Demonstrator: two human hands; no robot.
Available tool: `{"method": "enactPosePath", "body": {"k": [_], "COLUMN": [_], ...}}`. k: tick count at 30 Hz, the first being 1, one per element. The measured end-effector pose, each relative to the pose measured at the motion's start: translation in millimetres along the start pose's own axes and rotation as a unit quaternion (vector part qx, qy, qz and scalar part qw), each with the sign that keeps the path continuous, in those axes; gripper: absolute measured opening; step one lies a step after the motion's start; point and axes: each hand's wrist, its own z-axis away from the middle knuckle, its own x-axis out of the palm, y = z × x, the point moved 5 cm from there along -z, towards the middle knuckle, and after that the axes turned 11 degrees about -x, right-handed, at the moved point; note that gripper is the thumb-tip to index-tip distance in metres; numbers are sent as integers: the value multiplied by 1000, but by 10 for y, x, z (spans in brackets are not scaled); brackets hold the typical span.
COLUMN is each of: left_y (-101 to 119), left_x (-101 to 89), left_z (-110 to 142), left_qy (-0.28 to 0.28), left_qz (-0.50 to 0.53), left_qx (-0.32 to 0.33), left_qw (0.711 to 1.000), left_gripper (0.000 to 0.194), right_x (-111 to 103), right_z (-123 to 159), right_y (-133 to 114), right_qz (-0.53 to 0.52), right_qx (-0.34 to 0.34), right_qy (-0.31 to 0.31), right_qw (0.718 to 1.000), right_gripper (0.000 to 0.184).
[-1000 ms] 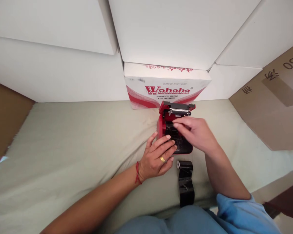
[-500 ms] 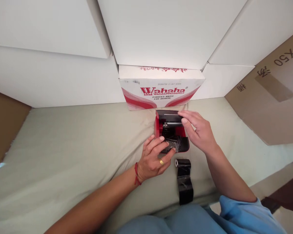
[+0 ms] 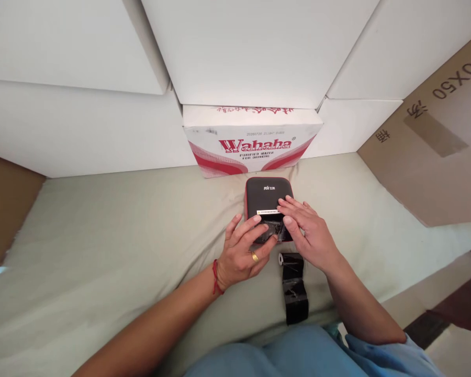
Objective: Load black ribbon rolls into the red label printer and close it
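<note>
a pale green cloth (image 3: 133,235) covers the flat top, with soft wrinkles in it. a small black and red machine (image 3: 265,198) sits on the cloth. near it, closer to the person, lies a shiny black roll (image 3: 293,265) with its strip pulled out. behind the machine is a red and white water box (image 3: 255,149).

The white carton (image 3: 255,149) reads "Wahaha PURIFIED WATER FOR DRINKING"; the brown box (image 3: 427,136), "40X50".
</note>
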Motion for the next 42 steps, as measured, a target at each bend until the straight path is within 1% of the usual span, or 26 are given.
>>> {"method": "enactPosePath", "body": {"k": [2,4,7,10,12,16,18,20,22,24,26,28,30,33,35,38,40,42], "left_y": [-35,-100,-253,-404,-464,-516,-542,-579,-636,-721,-817,-886,-910,-888,-869,-874,-891,-905], "left_x": [-5,-18,-38,-38,-37,-30,-6,30,72,131,205,278,335,394,415,432,446,471], "left_z": [-11,-28,-59,-74,-76,-83,-83,-73,-52,-17,32,81,115,133,130,125,130,142], "left_qy": [-2,1,5,-12,-24,-33,-37,-37,-33,-42,-66,-94,-118,-148,-156,-146,-137,-135], "left_qz": [21,50,99,149,174,224,263,307,339,352,364,385,407,427,431,436,440,449], "left_qx": [-7,-25,-85,-149,-169,-202,-240,-280,-312,-344,-383,-413,-424,-421,-418,-416,-410,-398], "left_qw": [1000,998,991,977,970,953,934,909,887,869,846,820,801,786,784,785,787,788], "left_gripper": [39,47,56,54,51,41,39,41,49,66,85,97,101,102,102,102,103,104], "right_x": [14,26,35,42,47,55,62,71,84,88,72,42,20,33,67,71,1,-114], "right_z": [12,34,69,91,100,110,107,103,108,134,190,267,350,448,483,488,448,345], "right_y": [-55,-105,-160,-188,-196,-184,-158,-129,-112,-121,-157,-222,-295,-365,-377,-385,-390,-363], "right_qz": [14,38,68,87,98,100,87,75,69,61,44,23,3,-13,-14,-18,-31,-54], "right_qx": [5,-3,-27,-48,-57,-67,-66,-62,-60,-64,-76,-106,-145,-185,-191,-192,-200,-191], "right_qy": [-15,-30,-43,-45,-42,-30,-23,-5,19,49,82,106,113,108,101,96,98,89], "right_qw": [1000,999,996,994,993,992,994,995,996,995,993,989,983,977,976,976,975,976], "right_gripper": [42,45,50,52,54,55,54,51,49,47,44,42,41,40,39,37,32,28]}}
